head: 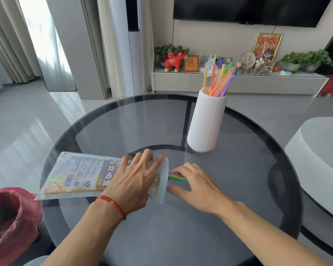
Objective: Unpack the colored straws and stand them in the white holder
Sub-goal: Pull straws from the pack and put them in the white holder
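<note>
A clear plastic straw packet (81, 175) with purple print lies flat on the round glass table (238, 198), its open mouth pointing right. My left hand (136, 179) presses down on the packet near that mouth. A few straws (176, 177), purple, yellow and green, stick out of the opening, and my right hand (194, 183) pinches their ends. The ribbed white holder (206, 121) stands upright at the table's far right, with several colored straws (220, 79) leaning in it.
A red bag-lined bin (10, 214) sits at the lower left beside the table. A white seat (319, 150) borders the table on the right. Beyond the table stand a low TV cabinet (238, 81) with ornaments and plants.
</note>
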The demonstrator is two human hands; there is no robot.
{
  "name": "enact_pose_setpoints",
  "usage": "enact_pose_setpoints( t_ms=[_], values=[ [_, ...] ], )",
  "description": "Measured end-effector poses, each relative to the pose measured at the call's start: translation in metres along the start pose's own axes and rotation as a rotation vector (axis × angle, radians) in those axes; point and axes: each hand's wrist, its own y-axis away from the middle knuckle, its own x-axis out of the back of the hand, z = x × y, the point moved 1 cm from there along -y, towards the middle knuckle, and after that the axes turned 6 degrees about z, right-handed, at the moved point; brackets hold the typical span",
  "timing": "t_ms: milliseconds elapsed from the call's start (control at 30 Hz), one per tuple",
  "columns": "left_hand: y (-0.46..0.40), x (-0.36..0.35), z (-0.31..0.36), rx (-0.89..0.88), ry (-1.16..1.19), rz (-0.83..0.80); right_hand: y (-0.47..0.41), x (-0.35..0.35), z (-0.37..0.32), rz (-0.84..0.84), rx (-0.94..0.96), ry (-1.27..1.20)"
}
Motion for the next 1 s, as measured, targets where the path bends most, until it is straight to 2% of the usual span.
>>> enact_pose_setpoints(
  t_ms=[133, 333, 533, 700, 833, 900, 1000],
  values=[
    [0.0, 0.006, 0.007, -0.041, -0.15, 0.098, -0.002, -0.009, -0.014, 0.066, -0.049, -0.153],
    [0.004, -0.001, 0.007, 0.003, -0.102, 0.041, -0.002, -0.011, -0.015, 0.122, -0.118, -0.218],
    [0.007, -0.009, -0.008, 0.075, -0.056, -0.014, -0.004, 0.017, 0.002, -0.076, -0.112, -0.056],
    [0.01, -0.009, -0.01, 0.102, -0.033, -0.104, 0.005, 0.05, 0.024, -0.274, -0.22, -0.259],
    [0.011, -0.006, 0.001, 0.129, 0.189, -0.219, 0.011, 0.059, 0.026, -0.36, -0.277, -0.368],
    [0.009, -0.004, 0.009, 0.148, 0.286, -0.156, 0.012, 0.061, 0.023, -0.404, -0.302, -0.401],
    [0.006, -0.006, 0.013, 0.118, 0.193, -0.058, 0.016, 0.073, 0.021, -0.5, -0.346, -0.494]
  ],
)
